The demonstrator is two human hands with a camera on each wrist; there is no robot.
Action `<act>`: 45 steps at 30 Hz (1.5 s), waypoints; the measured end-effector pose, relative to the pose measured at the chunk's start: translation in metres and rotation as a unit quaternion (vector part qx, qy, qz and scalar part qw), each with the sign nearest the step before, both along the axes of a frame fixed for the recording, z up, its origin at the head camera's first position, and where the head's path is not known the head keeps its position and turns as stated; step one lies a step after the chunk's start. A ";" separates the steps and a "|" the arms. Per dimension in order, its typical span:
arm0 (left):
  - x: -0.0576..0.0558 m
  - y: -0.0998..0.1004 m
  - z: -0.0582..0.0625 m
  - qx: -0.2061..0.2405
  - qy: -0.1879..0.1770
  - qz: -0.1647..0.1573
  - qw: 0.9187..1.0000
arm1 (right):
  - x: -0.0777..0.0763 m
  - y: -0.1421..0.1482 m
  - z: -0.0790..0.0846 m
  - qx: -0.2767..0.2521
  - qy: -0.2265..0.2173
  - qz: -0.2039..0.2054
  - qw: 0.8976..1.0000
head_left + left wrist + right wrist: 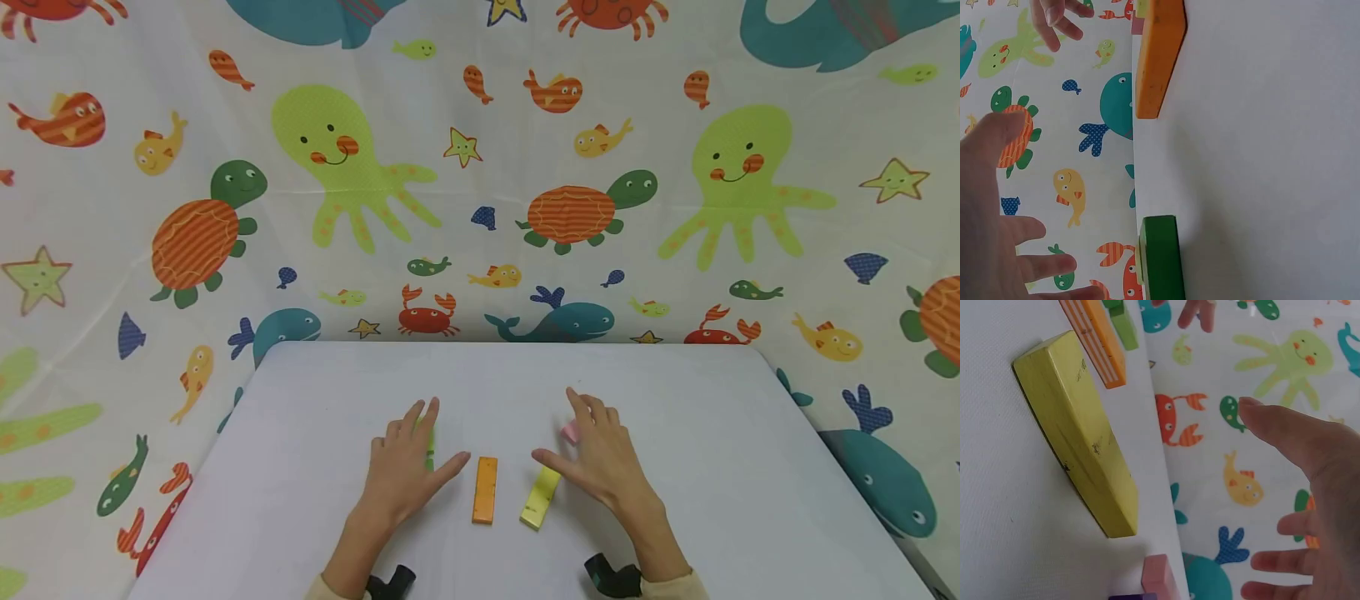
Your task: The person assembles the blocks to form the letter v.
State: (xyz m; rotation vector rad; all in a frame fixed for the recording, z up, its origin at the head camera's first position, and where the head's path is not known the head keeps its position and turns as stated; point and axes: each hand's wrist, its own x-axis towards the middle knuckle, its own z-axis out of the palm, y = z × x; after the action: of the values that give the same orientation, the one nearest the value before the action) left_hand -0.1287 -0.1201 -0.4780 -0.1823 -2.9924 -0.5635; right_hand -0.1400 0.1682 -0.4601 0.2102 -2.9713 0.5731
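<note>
Both hands hover over the white table (pixel 720 483), fingers spread and thumbs held out, pinching nothing. In the head view the left hand (pixel 407 463) is just left of the lower centre, partly covering a light green block (pixel 431 450); the left wrist view shows a dark green block (pixel 1164 259) beside it at the bottom of the frame. The right hand (pixel 602 457) is right of centre, partly covering a pink block (pixel 570 432) and the top end of a yellow block (pixel 540 497). A purple block (pixel 1132 597) just shows at the bottom edge of the right wrist view, next to the pink one. An orange block (pixel 484 490) lies in the open between the hands, near the lower centre.

Good handling here probably means coming straight down and pinching one block at a time across its narrow sides, thumb against fingertips. The yellow block lies tilted, so the right wrist would best turn to match its slant. The pink and purple blocks sit close together, as do the two greens; a broad sweep could knock a neighbour askew. Keeping both thumbs clear of the orange block seems wise.
</note>
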 end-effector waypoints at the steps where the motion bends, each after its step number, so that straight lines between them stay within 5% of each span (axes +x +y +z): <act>1: 0.000 0.001 -0.001 -0.003 -0.002 -0.003 1.000 | 0.000 0.000 0.000 -0.002 -0.004 0.002 1.000; 23: 0.006 0.012 -0.004 0.020 -0.016 -0.071 0.997 | -0.001 0.000 -0.007 -0.011 -0.043 0.028 0.999; 45: 0.007 0.019 -0.007 -0.005 -0.049 -0.133 0.990 | 0.000 -0.002 -0.009 -0.003 -0.065 0.049 0.997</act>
State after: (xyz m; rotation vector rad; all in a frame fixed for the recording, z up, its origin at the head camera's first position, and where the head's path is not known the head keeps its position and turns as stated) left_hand -0.1219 -0.1016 -0.4852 -0.5778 -3.0882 -0.5977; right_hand -0.1398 0.1664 -0.4691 0.3305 -3.0990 0.6306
